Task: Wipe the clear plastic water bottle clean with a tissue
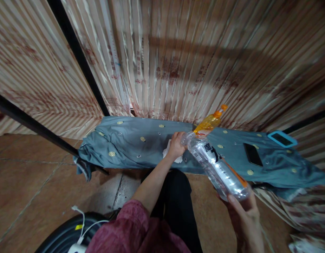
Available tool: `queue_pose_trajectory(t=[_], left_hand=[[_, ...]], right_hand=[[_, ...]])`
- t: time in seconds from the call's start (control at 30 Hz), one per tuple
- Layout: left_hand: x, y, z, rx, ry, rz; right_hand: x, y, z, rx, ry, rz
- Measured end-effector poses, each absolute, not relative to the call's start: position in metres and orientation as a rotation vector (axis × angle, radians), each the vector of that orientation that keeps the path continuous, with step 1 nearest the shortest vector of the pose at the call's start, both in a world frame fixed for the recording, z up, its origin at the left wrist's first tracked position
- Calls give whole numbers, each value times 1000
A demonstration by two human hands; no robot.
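My right hand (245,214) grips the base of a clear plastic bottle (217,167) with a white label and an orange stripe, held tilted with its neck pointing away from me. My left hand (176,144) reaches forward to the bottle's neck and cap end, with a white cloth or tissue (168,151) bunched under its fingers. Both are above a grey-blue patterned cloth (130,144) spread over a low surface. An orange bottle (210,121) with an orange cap stands just behind the clear bottle's neck.
On the cloth to the right lie a black phone (252,154) and a device in a turquoise case (281,138). Striped curtain fabric (178,52) hangs behind. A black bar (33,124) crosses at left. White cables (82,225) lie near my knees over the tiled floor (27,182).
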State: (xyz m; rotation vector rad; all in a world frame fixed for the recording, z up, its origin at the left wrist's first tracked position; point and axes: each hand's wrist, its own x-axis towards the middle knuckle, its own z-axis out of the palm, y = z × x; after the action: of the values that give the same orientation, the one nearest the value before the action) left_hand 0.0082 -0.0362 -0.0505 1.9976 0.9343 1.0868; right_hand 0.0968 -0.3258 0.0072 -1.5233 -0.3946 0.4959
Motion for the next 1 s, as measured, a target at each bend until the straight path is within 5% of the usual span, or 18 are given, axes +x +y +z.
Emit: queue_pose_trajectory(t=[1.0], left_hand=[[8, -37, -51, 1971, 934, 1122]], right_hand=[[109, -330, 6, -1430, -404, 556]])
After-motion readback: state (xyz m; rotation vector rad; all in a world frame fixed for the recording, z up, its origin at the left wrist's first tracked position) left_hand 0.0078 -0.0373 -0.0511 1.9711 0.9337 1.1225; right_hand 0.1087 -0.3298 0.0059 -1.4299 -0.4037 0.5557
